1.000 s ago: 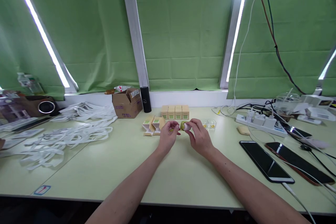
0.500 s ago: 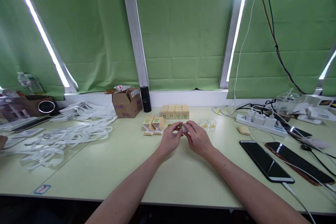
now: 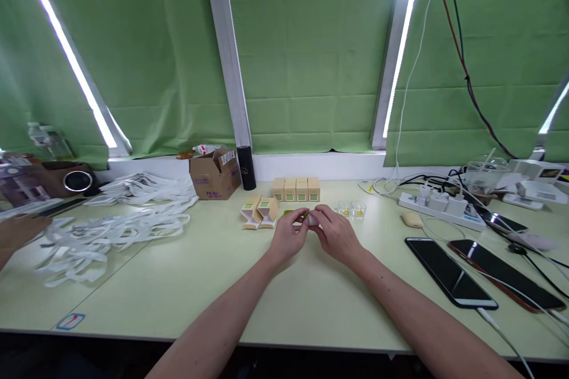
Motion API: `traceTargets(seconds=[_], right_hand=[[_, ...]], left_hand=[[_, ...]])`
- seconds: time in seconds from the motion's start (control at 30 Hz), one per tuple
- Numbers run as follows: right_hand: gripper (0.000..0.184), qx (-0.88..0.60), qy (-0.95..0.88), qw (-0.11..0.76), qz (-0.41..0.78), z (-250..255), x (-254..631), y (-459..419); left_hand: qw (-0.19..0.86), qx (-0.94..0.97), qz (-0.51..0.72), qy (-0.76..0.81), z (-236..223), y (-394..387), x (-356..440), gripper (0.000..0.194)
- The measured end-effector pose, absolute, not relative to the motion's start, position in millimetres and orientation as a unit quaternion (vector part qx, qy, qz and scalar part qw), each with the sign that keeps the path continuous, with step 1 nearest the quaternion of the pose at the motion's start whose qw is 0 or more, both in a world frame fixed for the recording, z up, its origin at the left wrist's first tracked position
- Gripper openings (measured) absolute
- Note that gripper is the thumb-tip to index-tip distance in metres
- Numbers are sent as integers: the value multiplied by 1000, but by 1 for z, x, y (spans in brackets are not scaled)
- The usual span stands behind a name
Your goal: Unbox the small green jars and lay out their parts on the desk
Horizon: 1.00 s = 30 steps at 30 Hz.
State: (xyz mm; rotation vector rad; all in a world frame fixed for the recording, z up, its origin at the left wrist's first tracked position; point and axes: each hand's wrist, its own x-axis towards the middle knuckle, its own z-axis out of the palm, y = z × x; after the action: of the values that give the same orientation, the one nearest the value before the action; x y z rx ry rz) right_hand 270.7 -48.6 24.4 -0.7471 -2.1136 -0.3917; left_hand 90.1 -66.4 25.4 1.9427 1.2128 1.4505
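My left hand and my right hand meet over the middle of the table. Pinched between their fingertips is a small whitish piece with a yellow-green part at its left; fingers cover most of it. Just behind my left fingers, a bit of something green shows. Two small kraft boxes with open flaps lie left of my hands. To the right stand small clear cups with yellow bits inside. Behind my hands is a row of several closed kraft boxes with green labels.
White strips are heaped at the left, where another person's hand reaches in. A cardboard carton and a black cylinder stand at the back. Phones, cables and a power strip occupy the right side.
The other person's hand has come further into view at the left edge, over the white strips. My own hands have hardly moved and keep the small piece between them.
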Motion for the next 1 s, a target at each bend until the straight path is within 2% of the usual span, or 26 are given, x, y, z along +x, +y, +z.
traceTargets(seconds=[0.8, 0.9, 1.0], right_hand=[[32, -320, -851, 395, -130, 24, 263, -47], [34, -298, -855, 414, -96, 22, 268, -44], [39, -270, -859, 431, -55, 21, 274, -42]], left_hand=[[186, 697, 480, 499, 42, -72, 97, 30], [223, 681, 501, 485, 39, -68, 94, 25], [303, 665, 524, 436, 36, -66, 90, 24]])
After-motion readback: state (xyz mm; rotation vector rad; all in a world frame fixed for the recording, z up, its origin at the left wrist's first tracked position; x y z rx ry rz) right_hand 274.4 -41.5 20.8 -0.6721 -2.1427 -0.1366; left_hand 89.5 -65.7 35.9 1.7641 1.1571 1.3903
